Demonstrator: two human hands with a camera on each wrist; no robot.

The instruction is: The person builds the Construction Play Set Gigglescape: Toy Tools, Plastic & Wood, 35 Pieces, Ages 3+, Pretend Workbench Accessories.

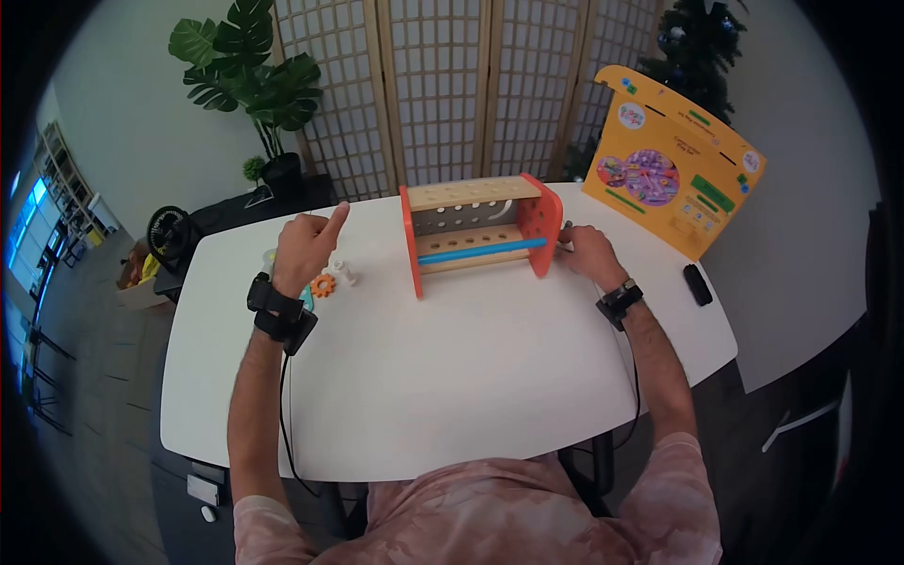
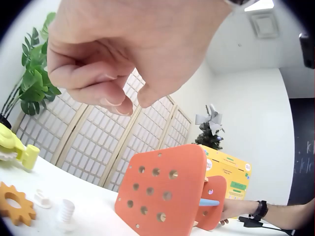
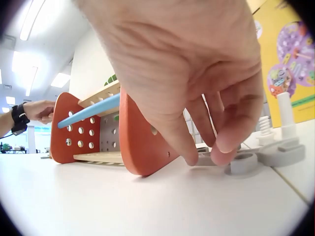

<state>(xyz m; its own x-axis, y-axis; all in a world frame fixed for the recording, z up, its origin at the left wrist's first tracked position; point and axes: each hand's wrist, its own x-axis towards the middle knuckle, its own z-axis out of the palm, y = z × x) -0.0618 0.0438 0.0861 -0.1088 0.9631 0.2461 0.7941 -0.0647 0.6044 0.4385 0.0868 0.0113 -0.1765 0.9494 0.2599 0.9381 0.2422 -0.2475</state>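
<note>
My left hand [image 1: 303,250] hovers over the table's left side with its thumb out and its fingers loosely curled around nothing. Beneath and beside it lie an orange toy gear [image 2: 15,204], a lime-yellow piece [image 2: 29,156] and a white screw [image 2: 65,214]. At the right, my right hand [image 1: 591,254] reaches down beside the toy workbench, thumb and finger pinching a grey plastic toy part [image 3: 243,164] low on the table. The wooden toy workbench [image 1: 476,191] stands upright between my hands, with red-orange perforated side panels [image 3: 140,142] and a blue rod [image 1: 480,251] across its front.
A yellow box [image 1: 678,141] stands at the table's back right, near a small black object [image 1: 698,284]. White screws [image 3: 266,129] stand beyond the right hand. A folding screen [image 1: 438,94], a plant [image 1: 268,85] and a black fan [image 1: 172,234] are behind the white table [image 1: 452,377].
</note>
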